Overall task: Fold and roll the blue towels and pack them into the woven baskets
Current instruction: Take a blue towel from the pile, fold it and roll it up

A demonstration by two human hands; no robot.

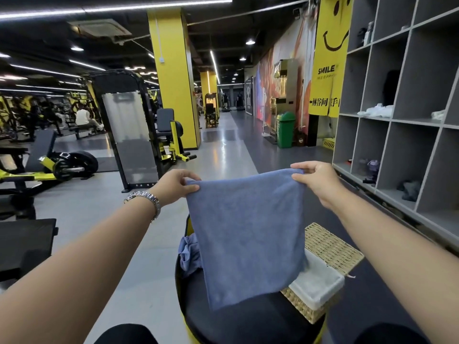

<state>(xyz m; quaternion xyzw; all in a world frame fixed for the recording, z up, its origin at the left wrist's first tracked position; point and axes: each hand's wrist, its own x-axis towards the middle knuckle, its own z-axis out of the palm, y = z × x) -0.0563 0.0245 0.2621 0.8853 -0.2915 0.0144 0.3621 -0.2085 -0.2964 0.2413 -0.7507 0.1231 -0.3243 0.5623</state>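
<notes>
Blue towel (246,234), soft and fuzzy, hangs flat; both hands' fingers (191,188) pinch its top corners above a woven basket (330,247).

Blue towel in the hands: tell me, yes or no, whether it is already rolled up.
No: the blue towel hangs flat and open, pinched at its top corners by the left hand and the right hand.

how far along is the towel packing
Early on. Done: nothing visibly packed; the lined woven basket looks empty where visible. In hand: left hand and right hand hold one blue towel up by its top corners. Left: crumpled towels behind it.
</notes>
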